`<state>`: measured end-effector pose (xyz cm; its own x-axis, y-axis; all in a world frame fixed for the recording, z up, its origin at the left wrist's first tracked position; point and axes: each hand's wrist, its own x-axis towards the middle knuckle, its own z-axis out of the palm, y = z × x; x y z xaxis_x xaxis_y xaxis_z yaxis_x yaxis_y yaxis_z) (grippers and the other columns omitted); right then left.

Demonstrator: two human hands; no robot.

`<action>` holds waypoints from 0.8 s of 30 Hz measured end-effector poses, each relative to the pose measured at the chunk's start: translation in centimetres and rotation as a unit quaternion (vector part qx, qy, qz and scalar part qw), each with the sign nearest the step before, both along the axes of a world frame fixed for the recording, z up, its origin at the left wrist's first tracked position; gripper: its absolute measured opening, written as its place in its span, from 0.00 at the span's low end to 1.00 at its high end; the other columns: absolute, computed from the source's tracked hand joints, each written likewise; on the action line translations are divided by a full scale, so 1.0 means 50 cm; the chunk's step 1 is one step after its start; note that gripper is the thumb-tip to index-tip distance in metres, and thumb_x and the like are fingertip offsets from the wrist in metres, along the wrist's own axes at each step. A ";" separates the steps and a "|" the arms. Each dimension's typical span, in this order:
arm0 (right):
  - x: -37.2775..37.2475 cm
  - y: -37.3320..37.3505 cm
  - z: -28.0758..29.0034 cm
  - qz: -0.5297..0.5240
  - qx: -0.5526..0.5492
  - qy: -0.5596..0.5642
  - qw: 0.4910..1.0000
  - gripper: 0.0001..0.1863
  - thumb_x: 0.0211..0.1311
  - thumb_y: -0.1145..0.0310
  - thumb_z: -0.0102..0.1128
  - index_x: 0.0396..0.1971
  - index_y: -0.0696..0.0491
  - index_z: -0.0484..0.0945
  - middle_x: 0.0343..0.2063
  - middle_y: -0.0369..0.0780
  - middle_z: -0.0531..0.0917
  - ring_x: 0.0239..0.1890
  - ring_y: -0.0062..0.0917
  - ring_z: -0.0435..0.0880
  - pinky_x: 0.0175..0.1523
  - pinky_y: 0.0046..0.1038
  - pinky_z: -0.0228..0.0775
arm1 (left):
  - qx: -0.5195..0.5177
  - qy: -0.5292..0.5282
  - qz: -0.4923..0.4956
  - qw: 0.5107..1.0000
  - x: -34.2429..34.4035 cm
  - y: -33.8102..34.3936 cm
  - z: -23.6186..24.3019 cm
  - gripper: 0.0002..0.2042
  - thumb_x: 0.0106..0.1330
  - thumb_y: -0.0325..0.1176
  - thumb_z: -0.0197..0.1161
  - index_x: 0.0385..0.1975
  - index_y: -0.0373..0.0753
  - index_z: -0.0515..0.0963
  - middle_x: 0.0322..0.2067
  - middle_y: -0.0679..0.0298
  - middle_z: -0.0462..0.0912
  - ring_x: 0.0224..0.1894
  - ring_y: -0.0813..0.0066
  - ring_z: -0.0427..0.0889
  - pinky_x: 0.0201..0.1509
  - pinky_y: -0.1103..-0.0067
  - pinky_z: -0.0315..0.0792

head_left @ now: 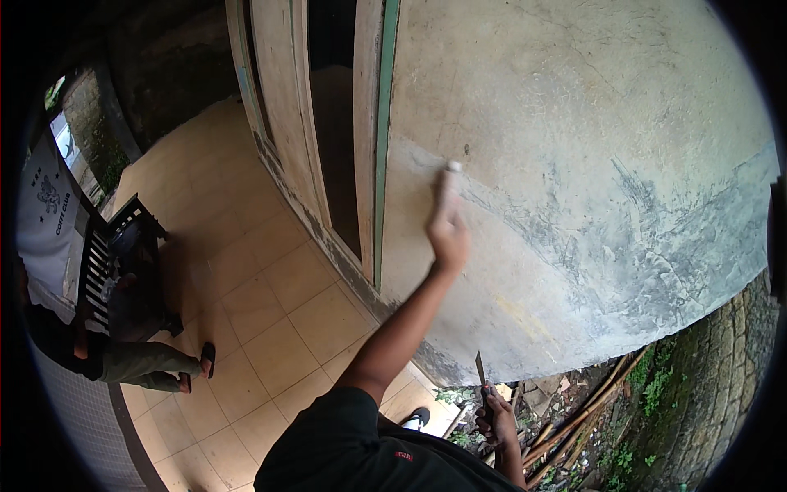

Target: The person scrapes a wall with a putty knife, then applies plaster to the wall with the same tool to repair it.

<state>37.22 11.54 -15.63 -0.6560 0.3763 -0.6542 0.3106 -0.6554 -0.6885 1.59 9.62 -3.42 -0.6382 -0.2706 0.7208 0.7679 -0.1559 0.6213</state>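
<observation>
Extending over one plaster wall (574,90), the left hand (448,238) is one of two hands in view. Its shape is blurred: at least one finger points away from the body, and the remaining fingers appear bent. One small white piece (453,166) shows at the extended tip; whether the fingers grip it, or whether the tip touches the wall, cannot be told.

The right hand (497,422) is positioned lower and to the right, near the foot of the wall. Its fingers are closed around the handle of one knife (480,371). The single blade projects from the top of the fist, narrow end up, and overlaps the lower wall in the view; contact cannot be confirmed.

The wall carries one broad, rough grey patch (631,238) to the right of the left hand. One green strip (385,139) runs along its left edge, beside one dark doorway (334,148).

Below the wall, to the right of the knife, lie several long poles (578,430) among leaves and debris; green plants (653,394) grow beside them. One foot (417,416) in dark footwear rests by the edge of the tiled floor (283,344). At far left are one dark slatted seat (94,283) and one other person (139,361), with two feet in sandals.
</observation>
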 end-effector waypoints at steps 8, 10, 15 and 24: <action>-0.011 0.023 0.045 -0.006 0.052 0.040 0.998 0.21 0.70 0.66 0.46 0.62 0.48 0.66 0.19 0.33 0.68 0.16 0.16 0.66 0.14 0.15 0.54 | -0.081 0.129 0.066 0.986 -0.100 -0.028 -0.017 0.26 0.60 0.13 0.44 0.60 0.36 0.69 0.64 0.52 0.65 0.70 0.54 0.55 0.73 0.56 0.45; -0.003 0.009 0.066 0.034 0.038 0.047 0.998 0.21 0.70 0.64 0.46 0.62 0.46 0.65 0.18 0.33 0.67 0.12 0.15 0.63 0.12 0.14 0.51 | -0.070 0.066 0.079 0.992 -0.182 -0.081 -0.017 0.27 0.60 0.12 0.43 0.62 0.33 0.66 0.64 0.51 0.63 0.70 0.54 0.55 0.73 0.61 0.46; 0.002 -0.018 0.044 0.033 0.027 0.018 0.999 0.20 0.70 0.63 0.46 0.60 0.45 0.67 0.17 0.34 0.68 0.10 0.15 0.61 0.11 0.15 0.48 | -0.006 -0.010 0.029 1.000 -0.083 -0.053 0.032 0.25 0.62 0.13 0.41 0.61 0.31 0.66 0.64 0.51 0.63 0.70 0.57 0.56 0.73 0.63 0.49; 0.020 -0.026 0.090 -0.001 0.027 0.046 0.999 0.23 0.70 0.65 0.46 0.64 0.42 0.64 0.17 0.35 0.70 0.09 0.16 0.62 0.11 0.18 0.49 | -0.168 0.155 0.083 0.970 -0.116 -0.048 -0.052 0.27 0.56 0.10 0.47 0.58 0.34 0.71 0.63 0.56 0.67 0.69 0.53 0.57 0.72 0.59 0.50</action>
